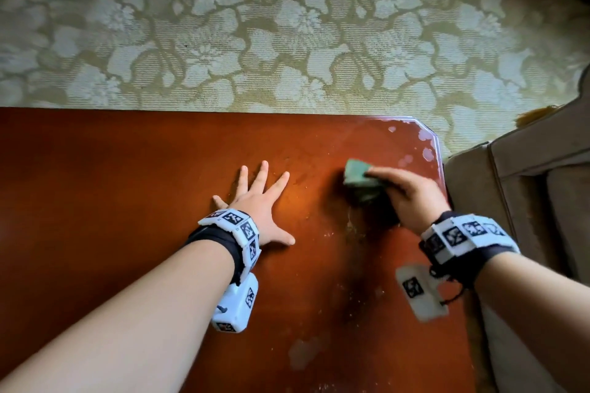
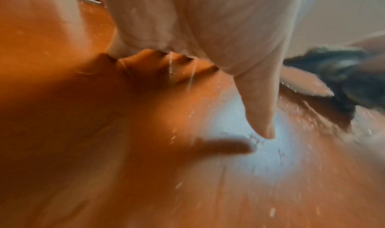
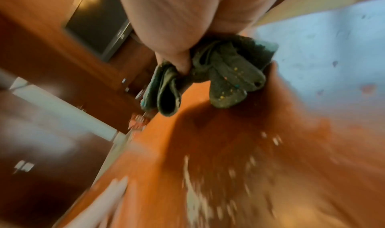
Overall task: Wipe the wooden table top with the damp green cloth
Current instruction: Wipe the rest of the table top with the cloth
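Observation:
A reddish-brown wooden table top (image 1: 127, 185) fills the lower part of the head view. My right hand (image 1: 405, 195) grips a bunched green cloth (image 1: 359, 179) against the wood near the far right corner. The right wrist view shows the cloth (image 3: 227, 76) folded and crumpled under my curled fingers, speckled with crumbs. My left hand (image 1: 258, 201) lies flat on the table with fingers spread, left of the cloth. In the left wrist view its thumb (image 2: 260, 113) points down at the wood, and the cloth (image 2: 333, 73) is dark at the right.
Pale crumbs and smears (image 1: 354, 226) dot the wood near the cloth, with whitish worn patches (image 1: 427, 153) at the far right corner. A brown sofa (image 1: 526, 185) stands close against the table's right edge. Floral carpet (image 1: 287, 25) lies beyond the far edge.

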The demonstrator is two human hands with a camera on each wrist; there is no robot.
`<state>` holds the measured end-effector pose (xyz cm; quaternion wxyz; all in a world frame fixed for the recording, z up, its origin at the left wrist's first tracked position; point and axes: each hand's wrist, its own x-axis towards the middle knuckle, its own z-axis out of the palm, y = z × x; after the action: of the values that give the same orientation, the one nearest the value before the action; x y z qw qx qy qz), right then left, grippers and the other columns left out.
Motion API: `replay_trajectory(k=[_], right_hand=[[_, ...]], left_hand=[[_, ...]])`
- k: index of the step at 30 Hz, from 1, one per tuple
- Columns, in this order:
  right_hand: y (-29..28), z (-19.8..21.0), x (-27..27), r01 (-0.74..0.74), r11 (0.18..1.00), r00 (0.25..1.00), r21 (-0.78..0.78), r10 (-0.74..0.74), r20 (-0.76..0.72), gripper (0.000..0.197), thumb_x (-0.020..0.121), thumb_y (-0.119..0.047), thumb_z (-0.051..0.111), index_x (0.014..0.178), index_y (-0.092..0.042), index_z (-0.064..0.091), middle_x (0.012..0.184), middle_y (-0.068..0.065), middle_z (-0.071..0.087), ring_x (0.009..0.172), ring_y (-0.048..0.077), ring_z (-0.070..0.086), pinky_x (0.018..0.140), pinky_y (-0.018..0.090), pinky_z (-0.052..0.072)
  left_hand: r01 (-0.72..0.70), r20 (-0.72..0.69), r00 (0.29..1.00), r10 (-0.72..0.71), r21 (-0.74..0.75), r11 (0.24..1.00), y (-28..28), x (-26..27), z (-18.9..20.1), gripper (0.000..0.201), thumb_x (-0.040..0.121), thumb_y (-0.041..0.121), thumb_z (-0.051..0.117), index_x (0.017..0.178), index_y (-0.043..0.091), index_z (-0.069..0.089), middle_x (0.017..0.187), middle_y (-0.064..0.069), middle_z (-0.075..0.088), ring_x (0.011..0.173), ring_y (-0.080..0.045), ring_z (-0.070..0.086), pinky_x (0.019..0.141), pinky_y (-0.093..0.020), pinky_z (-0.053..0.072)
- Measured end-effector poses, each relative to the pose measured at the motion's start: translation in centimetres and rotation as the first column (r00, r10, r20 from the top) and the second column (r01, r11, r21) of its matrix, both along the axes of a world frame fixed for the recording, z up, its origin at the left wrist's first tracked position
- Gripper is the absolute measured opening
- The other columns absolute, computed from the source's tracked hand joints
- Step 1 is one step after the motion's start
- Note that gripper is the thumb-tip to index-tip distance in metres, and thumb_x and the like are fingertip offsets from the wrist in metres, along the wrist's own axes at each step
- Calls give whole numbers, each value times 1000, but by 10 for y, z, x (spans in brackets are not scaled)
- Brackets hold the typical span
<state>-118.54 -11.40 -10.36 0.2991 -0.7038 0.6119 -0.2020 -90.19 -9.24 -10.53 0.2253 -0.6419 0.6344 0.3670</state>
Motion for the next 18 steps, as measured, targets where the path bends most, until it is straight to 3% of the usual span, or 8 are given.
replay_trajectory(k=[3, 7, 10, 14, 16, 18], right_hand=[[-19, 0, -13, 293, 956, 952, 29, -289, -99, 41, 87, -3, 53, 120, -26, 62, 127, 0, 60, 121, 15, 51, 104, 20, 32], [-17, -21, -2, 309, 933, 910, 186, -234, -343, 61, 87, -2, 45, 143, -23, 34, 153, -2, 25, 142, 28, 14, 113, 33, 15], [13, -27, 28, 325, 927, 897, 189, -238, -373, 70, 85, -7, 48, 147, -20, 19, 156, 0, 12, 142, 35, 3, 116, 40, 8], [72, -25, 60, 87, 979, 950, 186, -26, -312, 72, 81, -1, 51, 145, -21, 27, 154, -2, 19, 143, 33, 7, 115, 39, 10], [101, -26, 69, -100, 985, 965, 140, 130, -229, 64, 80, 3, 52, 139, -19, 41, 148, 0, 34, 139, 35, 21, 113, 46, 23], [124, -26, 72, -305, 947, 933, 104, 319, -168, 57, 78, 3, 48, 130, -18, 53, 139, 1, 48, 132, 35, 35, 108, 48, 30]], left_hand=[[34, 33, 999, -35, 22, 999, 25, 9, -1, 131, 63, 59, 84, 144, 57, -19, 151, 12, -43, 143, -29, -34, 107, -78, 7], [-18, 40, 999, 18, -1, 1000, 45, 11, -3, 124, 67, 60, 80, 146, 56, -16, 153, 13, -40, 144, -28, -32, 108, -76, 6], [-28, 35, 999, 29, -6, 1000, 45, 12, -5, 124, 67, 61, 80, 146, 56, -15, 153, 14, -39, 144, -28, -31, 108, -76, 6], [-41, 27, 999, 41, -10, 999, 45, 11, -4, 124, 67, 59, 81, 147, 56, -13, 154, 14, -38, 144, -27, -31, 108, -75, 5], [-49, 20, 999, 49, -17, 999, 46, 11, -3, 124, 67, 59, 81, 147, 56, -13, 155, 14, -37, 145, -26, -30, 108, -74, 6], [-54, 14, 998, 54, -31, 998, 48, 12, -3, 121, 69, 60, 80, 148, 55, -12, 155, 14, -36, 146, -25, -29, 109, -74, 6]])
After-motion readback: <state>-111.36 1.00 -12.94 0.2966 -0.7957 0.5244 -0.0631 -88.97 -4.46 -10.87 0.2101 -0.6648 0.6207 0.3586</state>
